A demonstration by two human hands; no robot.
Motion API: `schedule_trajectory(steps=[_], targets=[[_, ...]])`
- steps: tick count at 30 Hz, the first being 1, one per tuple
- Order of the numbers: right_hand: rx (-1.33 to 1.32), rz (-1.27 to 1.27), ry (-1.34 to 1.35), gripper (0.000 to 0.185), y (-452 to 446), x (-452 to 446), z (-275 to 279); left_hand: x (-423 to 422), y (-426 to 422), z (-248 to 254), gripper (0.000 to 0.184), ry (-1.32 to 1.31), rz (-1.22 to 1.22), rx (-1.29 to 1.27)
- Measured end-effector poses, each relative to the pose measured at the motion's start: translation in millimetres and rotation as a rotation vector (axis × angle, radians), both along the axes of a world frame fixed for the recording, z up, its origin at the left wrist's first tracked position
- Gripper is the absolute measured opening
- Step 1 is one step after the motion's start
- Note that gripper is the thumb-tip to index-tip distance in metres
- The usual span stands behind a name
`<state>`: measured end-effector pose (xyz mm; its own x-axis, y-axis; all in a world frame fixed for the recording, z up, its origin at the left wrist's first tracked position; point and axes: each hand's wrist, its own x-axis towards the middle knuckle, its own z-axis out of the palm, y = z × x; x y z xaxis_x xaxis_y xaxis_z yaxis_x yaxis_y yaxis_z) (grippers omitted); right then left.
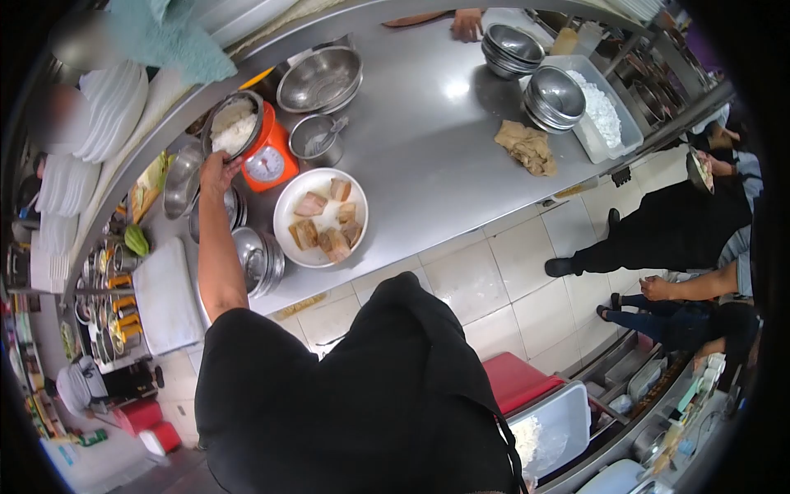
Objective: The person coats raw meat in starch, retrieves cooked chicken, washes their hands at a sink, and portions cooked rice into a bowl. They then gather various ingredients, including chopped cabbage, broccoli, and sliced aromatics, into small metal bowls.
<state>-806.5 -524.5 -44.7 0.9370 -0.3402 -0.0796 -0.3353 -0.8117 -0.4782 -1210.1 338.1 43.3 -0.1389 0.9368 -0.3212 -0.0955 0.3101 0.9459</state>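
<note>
My left hand point(218, 170) reaches up on the left, its fingers pressed on the near rim of a metal bowl point(233, 123) that holds white, rice-like food. That bowl is on top of an orange dial scale point(267, 162). Right of the scale stands a metal pot point(316, 142) with a utensil inside. A white round dish point(284, 221) with several meat pieces lies nearer to me. My right hand is out of the picture.
Metal bowls point(321, 79) stand behind the pot, others point(257, 257) by my forearm. Farther right are stacked bowls point(555, 97), crumpled brown paper point(527, 148) and a tub of white powder point(632, 136). Another person's hand point(467, 25) rests at the far edge. People stand at right.
</note>
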Motion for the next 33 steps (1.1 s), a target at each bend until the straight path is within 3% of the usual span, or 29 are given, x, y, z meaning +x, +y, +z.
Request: schedule_trajectory(steps=[7, 14, 15, 16, 17, 18, 20, 22, 24, 26, 30, 33], targets=[[-0.022, -0.021, -0.066, 0.037, -27, 3, 24, 50, -39, 32, 0.015, 0.004, 0.074, 0.123], [-0.055, -0.001, -0.101, 0.036, -23, 7, 28, 149, -141, 60, 0.026, -0.077, -0.241, 0.203], [-0.056, 0.016, -0.115, 0.036, -20, 10, 28, 149, -143, 47, 0.029, -0.04, -0.397, 0.135], [-0.048, 0.036, -0.127, 0.036, -18, 14, 26, 163, -155, 36, 0.032, -0.029, -0.374, 0.051], [-0.044, 0.067, -0.139, 0.035, -17, 19, 26, 189, -188, 62, 0.034, -0.097, -0.424, -0.058], [-0.042, 0.098, -0.155, 0.035, -16, 24, 25, 197, -197, 41, 0.035, -0.013, -0.476, 0.059], [-0.043, 0.147, -0.183, 0.035, -15, 32, 26, 237, -254, 75, 0.034, 0.194, -0.422, 0.018], [-0.037, 0.189, -0.228, 0.035, -15, 40, 30, 248, -277, 47, 0.035, 0.038, -0.64, -0.018], [-0.028, 0.237, -0.279, 0.035, -13, 48, 34, 260, -304, 27, 0.035, 0.042, -0.824, -0.12], [-0.015, 0.309, -0.341, 0.035, -12, 56, 40, 274, -340, -8, 0.035, -0.007, -0.894, -0.07], [0.074, 0.506, -0.474, 0.034, -4, 70, 58, 300, -432, 10, 0.035, 0.013, -1.07, -0.127], [0.2, 0.784, -0.535, 0.034, 24, 75, 78, 322, -493, -7, 0.034, 0.012, -1.266, -0.135]])
